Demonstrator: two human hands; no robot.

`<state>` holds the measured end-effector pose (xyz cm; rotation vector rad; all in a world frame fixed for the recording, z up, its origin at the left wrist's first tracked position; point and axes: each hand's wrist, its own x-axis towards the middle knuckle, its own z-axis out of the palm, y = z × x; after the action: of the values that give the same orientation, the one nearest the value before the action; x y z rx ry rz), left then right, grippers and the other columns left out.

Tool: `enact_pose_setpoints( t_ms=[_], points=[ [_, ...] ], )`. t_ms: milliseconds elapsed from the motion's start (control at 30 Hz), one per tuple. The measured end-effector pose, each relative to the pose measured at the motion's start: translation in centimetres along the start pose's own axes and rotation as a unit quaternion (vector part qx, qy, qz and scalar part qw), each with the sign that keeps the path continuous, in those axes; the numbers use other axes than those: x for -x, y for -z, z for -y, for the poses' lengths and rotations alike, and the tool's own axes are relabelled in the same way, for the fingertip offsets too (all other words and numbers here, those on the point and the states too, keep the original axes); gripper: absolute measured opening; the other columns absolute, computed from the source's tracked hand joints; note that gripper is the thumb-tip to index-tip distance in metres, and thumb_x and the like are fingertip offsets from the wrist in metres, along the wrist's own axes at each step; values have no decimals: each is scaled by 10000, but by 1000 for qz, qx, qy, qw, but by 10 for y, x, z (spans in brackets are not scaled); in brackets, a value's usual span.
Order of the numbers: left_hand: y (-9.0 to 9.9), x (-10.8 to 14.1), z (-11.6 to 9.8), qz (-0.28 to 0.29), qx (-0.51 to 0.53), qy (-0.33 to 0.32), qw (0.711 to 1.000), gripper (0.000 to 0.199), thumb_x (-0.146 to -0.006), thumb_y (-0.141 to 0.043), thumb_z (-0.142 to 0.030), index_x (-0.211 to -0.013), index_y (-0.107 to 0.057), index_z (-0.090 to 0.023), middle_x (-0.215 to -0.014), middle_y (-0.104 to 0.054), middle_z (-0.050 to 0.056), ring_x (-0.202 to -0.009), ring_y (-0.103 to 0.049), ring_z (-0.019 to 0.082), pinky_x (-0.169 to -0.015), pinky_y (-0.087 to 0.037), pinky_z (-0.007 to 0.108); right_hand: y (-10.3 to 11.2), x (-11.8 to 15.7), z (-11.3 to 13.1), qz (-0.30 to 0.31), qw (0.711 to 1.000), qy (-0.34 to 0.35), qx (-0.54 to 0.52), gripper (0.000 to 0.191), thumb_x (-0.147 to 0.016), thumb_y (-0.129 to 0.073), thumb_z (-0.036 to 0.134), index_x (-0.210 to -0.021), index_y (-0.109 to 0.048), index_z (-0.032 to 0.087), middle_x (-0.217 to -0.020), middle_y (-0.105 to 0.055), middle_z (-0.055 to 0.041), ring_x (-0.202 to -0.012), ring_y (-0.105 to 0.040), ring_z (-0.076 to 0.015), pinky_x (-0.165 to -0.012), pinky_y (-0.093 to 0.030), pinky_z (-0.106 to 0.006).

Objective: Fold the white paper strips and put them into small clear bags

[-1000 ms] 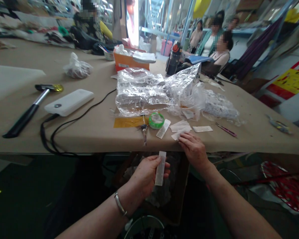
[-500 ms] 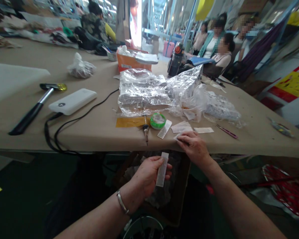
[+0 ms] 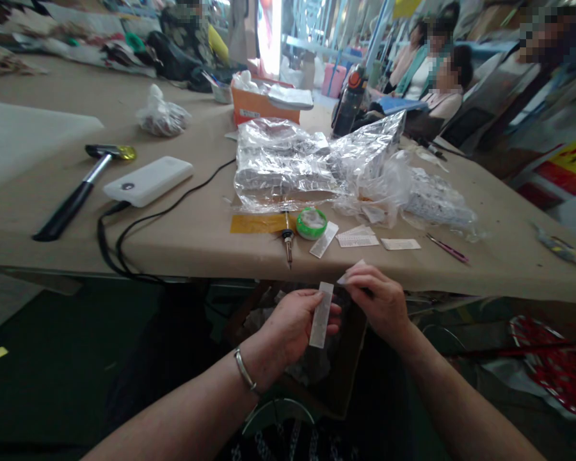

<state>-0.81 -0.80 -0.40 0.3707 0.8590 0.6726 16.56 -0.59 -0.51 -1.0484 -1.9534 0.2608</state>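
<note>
Below the table's front edge, my left hand (image 3: 300, 320) pinches a pale narrow strip (image 3: 321, 317) between thumb and fingers. To its right, my right hand (image 3: 379, 298) holds a small whitish piece, like a paper label (image 3: 348, 274), at its fingertips, just off the table edge. Beyond the hands lie a stack of printed white labels (image 3: 358, 237), a single pale strip (image 3: 401, 244) and another strip (image 3: 324, 241) leaning by a round green-rimmed tin (image 3: 312, 223). A soldering iron (image 3: 288, 243) points toward me, its handle partly hidden under clear plastic.
Clear plastic bags (image 3: 288, 166) fill the middle of the table. On the left are a hammer (image 3: 84, 186) and a white power bank (image 3: 148, 181) with a black cable. Tweezers (image 3: 448, 248) lie at the right. An open box (image 3: 350, 378) of scraps sits below; people sit at the back.
My right hand has lifted the small label from the table and drawn it back past the edge toward my left hand. The left hand still holds its strip. The view has shifted slightly.
</note>
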Motion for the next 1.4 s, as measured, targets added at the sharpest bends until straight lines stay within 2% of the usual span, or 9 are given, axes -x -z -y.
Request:
enact_pose_setpoints(
  t_ms=[133,300,533,700,833,933,1100,1267,1400],
  points=[
    [2,-2,3,40,61,-34,997,133,-780,-521,-64,-661,-576,-89,-628,-575,50,-527,-529,109,-489,-429,204,-19,26,27,97,986,107,-80,116,-892,-528,115,-921,-615,186,-926,-649,-57,-974,-582,-191,-910,-467,-397],
    [4,0,6,35,57,-10,998,143,-721,-548,-57,-582,-565,-85,-584,-549,39,-491,-500,97,-447,-371,192,-25,35,30,150,974,168,-39,160,-900,-490,76,-932,-611,177,-975,-650,-69,-1036,-567,-187,-972,-452,-424],
    [2,6,5,47,62,-5,997,103,-702,-597,-71,-601,-581,-81,-599,-568,40,-501,-513,92,-442,-372,177,-20,29,30,180,966,184,-29,167,-908,-468,76,-910,-610,163,-955,-660,-63,-1012,-576,-171,-987,-454,-400],
    [8,3,11,10,79,-10,997,72,-708,-612,-78,-641,-588,-88,-629,-590,43,-520,-544,94,-441,-377,160,-25,30,39,201,965,169,-26,176,-882,-485,69,-1003,-595,135,-983,-656,-83,-1036,-571,-188,-996,-443,-394],
    [16,1,14,18,61,-7,998,39,-745,-578,-88,-706,-575,-90,-627,-594,52,-492,-552,114,-453,-420,190,-21,1,36,131,981,142,-31,292,-883,-497,136,-1170,-534,178,-1049,-634,-88,-1034,-563,-209,-914,-487,-387],
    [19,4,14,-37,34,9,999,71,-834,-532,-163,-864,-551,-102,-691,-637,91,-535,-598,160,-511,-489,257,-18,-42,20,53,993,80,73,302,-905,-486,203,-1204,-525,196,-1143,-580,-106,-1115,-496,-250,-967,-427,-447],
    [21,9,13,-68,6,15,998,75,-879,-468,-178,-898,-497,-111,-678,-625,77,-497,-581,145,-482,-461,235,-33,-93,-9,75,963,40,257,435,-859,-588,382,-1235,-540,170,-1323,-457,-145,-1262,-313,-374,-1019,-305,-563],
    [21,13,7,-78,-15,20,997,78,-893,-451,-170,-889,-498,-108,-693,-622,72,-490,-567,121,-459,-425,198,-31,-88,-15,35,973,43,224,385,-887,-549,332,-1228,-524,154,-1264,-507,-137,-1217,-383,-318,-1018,-332,-480],
    [19,16,4,-85,-33,24,995,80,-883,-484,-163,-899,-521,-94,-718,-629,81,-511,-573,119,-474,-445,200,4,-58,-31,-54,984,-22,167,186,-920,-494,321,-872,-600,175,-850,-616,-74,-851,-561,-221,-785,-458,-345]
  ],
)
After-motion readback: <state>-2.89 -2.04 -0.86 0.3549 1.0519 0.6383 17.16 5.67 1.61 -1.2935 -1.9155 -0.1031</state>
